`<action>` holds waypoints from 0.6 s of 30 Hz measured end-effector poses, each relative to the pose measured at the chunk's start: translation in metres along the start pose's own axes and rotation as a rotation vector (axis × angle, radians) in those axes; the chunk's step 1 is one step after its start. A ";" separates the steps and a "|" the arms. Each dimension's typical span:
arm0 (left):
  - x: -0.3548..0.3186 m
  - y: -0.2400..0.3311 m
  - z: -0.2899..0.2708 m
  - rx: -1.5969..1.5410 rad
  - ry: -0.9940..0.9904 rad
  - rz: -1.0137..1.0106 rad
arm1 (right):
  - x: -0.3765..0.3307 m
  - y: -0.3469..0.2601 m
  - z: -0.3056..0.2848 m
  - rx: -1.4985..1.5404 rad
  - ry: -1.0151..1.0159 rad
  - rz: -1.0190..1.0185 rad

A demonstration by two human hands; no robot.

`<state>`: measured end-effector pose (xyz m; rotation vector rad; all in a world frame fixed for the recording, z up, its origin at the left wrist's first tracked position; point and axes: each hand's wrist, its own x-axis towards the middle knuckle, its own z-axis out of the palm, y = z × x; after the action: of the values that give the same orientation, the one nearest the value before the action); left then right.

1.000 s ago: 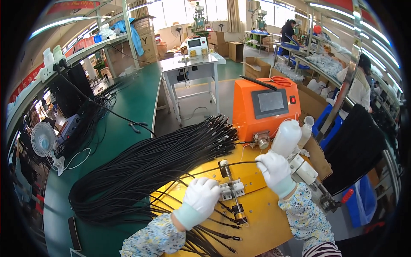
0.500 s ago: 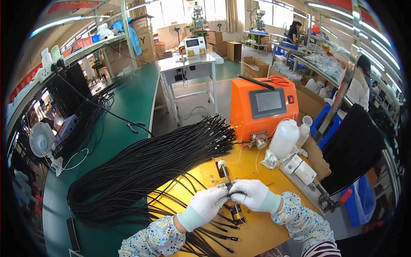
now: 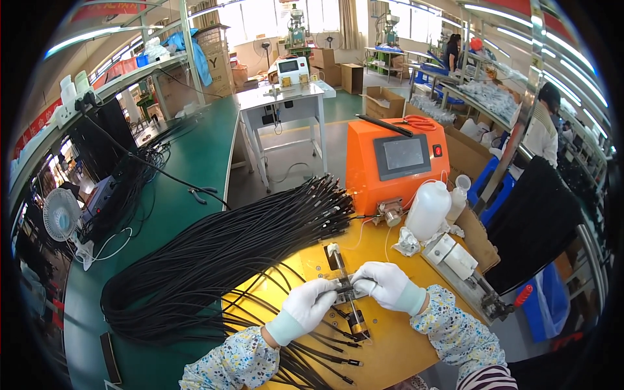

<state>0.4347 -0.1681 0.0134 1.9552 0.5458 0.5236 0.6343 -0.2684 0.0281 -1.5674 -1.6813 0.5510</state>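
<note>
My left hand [image 3: 311, 304], in a white glove, is closed at the left side of a small metal fixture [image 3: 344, 284]. My right hand [image 3: 385, 286], also gloved, pinches at the fixture's right side. Between the fingertips runs a short dark stretch that looks like black cable; its ends are hidden by my fingers. The fixture is mounted on a yellow work plate [image 3: 396, 351], with a slim rod across it. Left of my hands lies a big looped bundle of black cables [image 3: 195, 260], and several loose cable ends [image 3: 348, 361] reach past my left wrist.
An orange machine [image 3: 370, 162] with a dark screen stands beyond my hands. White bottles [image 3: 429, 211] and a metal clamp device [image 3: 455, 259] are at the right. Pliers [image 3: 201, 194] and a small fan [image 3: 62, 211] are on the green table [image 3: 188, 175]. Another person [image 3: 546, 130] works at far right.
My hands have drawn slightly apart, the right one moving up and the left one a little left. More of the fixture now shows between them.
</note>
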 end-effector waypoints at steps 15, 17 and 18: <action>-0.001 -0.006 -0.001 1.037 0.025 0.472 | 0.033 0.015 -0.008 -0.324 -0.013 -0.222; 0.001 -0.006 -0.001 1.045 -0.005 0.488 | 0.064 0.017 -0.013 -0.490 0.142 -0.317; -0.001 -0.005 -0.004 1.068 -0.038 0.471 | 0.084 0.018 -0.009 -0.551 0.133 -0.327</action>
<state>0.4308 -0.1631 0.0103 3.1498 0.3492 0.5255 0.6560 -0.1859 0.0393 -1.5948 -2.0345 -0.2012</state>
